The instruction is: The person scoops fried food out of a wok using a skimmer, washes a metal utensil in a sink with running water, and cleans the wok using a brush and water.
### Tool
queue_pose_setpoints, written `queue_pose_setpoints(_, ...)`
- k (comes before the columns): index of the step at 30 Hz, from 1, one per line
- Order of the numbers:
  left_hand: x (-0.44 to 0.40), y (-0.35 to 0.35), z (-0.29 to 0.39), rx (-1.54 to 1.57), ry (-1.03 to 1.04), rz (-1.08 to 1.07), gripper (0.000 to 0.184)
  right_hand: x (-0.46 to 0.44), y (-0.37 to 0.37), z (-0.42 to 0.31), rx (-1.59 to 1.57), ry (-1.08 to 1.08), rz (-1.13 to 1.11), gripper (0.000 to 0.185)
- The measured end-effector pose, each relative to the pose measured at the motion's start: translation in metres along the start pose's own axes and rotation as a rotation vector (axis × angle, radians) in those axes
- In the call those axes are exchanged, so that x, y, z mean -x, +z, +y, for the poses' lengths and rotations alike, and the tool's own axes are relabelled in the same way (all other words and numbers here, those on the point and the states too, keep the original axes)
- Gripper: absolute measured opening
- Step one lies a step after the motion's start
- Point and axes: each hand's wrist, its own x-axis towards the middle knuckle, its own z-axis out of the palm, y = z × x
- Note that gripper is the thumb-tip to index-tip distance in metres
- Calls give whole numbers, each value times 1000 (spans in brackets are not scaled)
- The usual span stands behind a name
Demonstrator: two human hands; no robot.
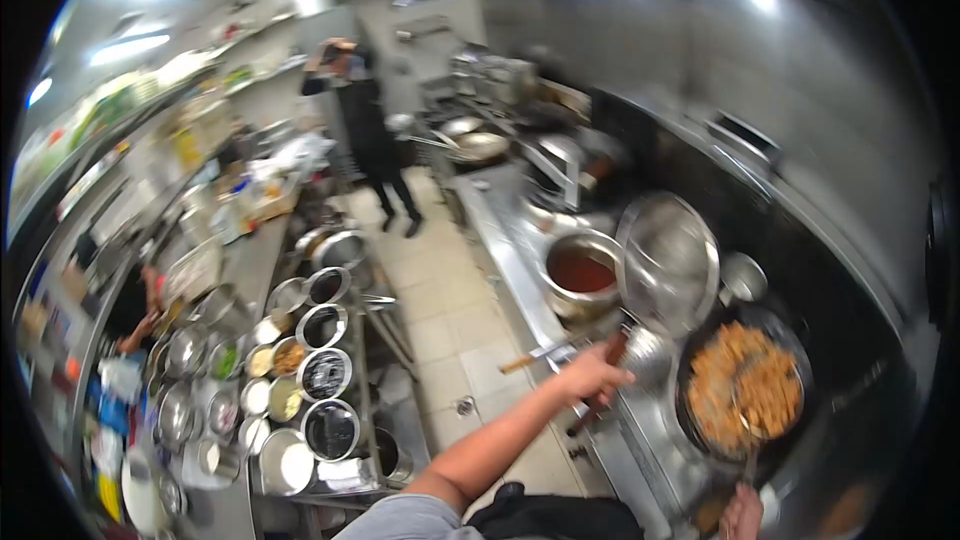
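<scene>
My left hand [590, 380] is closed around the brown handle of a large round metal strainer [668, 260], which is raised beside the wok. Low at the right, my right hand [740, 514] grips the thin handle of a ladle [750, 455]. The ladle's round head is among brown food pieces [735, 370] in a black wok [806, 365]. Just below the raised strainer is another shiny metal utensil [645, 358], partly covered. A metal pot [566, 306] with reddish-brown liquid stands left of the strainer.
Metal bowls and containers [330, 428] crowd the left counter. Pans [480, 146] sit farther along the stove. A person [362, 125] in dark clothes stands at the aisle's far end. Another person's hands [145, 325] show at far left. A tiled floor [440, 280] runs between.
</scene>
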Motion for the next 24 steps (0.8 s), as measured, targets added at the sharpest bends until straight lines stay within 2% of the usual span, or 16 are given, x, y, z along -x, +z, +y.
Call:
queue_pose_setpoints(1, -7, -4, -8, -96, 52, 46, 91, 1, -13, 6, 257, -83, 520, 22)
queue_pose_setpoints(2, -9, -7, -8, -60, -22, -3, 66, 0, 51, 11, -174, -136, 625, 13)
queue_pose_setpoints(3, -8, -5, -2, -27, -97, -48, 40, -7, 83, 11, 361, -161, 752, 4)
queue_pose_setpoints(4, -1, 5, -1, -51, 13, 2, 40, -3, 124, 2, 484, -71, 763, 6)
queue_pose_setpoints(5, -5, 6, -8, 37, 15, 18, 43, 2, 112, 0, 538, -81, 743, 10)
queue_pose_setpoints(6, -6, 8, -10, -58, 70, 2, 44, 0, 119, -5, 584, -54, 803, 12)
queue_pose_setpoints(8, -1, 22, -10, -2, 43, 35, 45, 0, 129, -14, 681, 19, 956, 8)
queue_pose_setpoints(11, -6, 25, -9, -46, 46, 28, 44, -10, 127, -20, 782, 48, 1047, 7)
queue_pose_setpoints(13, -8, 32, -5, -82, -20, -11, 30, -15, 121, -21, 864, 49, 1090, 13)
queue_pose_setpoints(15, -21, 32, -14, -55, -28, -34, 25, -20, 102, -23, 984, 35, 1132, 25)
queue_pose_setpoints(16, -26, 35, -16, -27, -33, -66, 21, -20, 73, -24, 987, 38, 1127, 25)
queue_pose_setpoints(17, -29, 42, -16, -118, -40, -22, 14, -18, 35, -24, 1187, -6, 1092, 27)
queue_pose_setpoints(19, -40, 50, -19, -134, -42, -27, 13, -18, 27, -20, 1379, -47, 1053, 28)
queue_pose_setpoints(21, -51, 62, -17, -218, -68, -15, 13, -23, 89, -13, 1940, -150, 1086, 31)
queue_pose_setpoints(22, -57, 67, -18, -218, -74, -27, 13, -24, 116, -12, 1938, -142, 1100, 31)
queue_pose_setpoints(24, -71, 75, -19, -296, -48, 18, 13, -27, 154, -12, 1827, 157, 1219, 35)
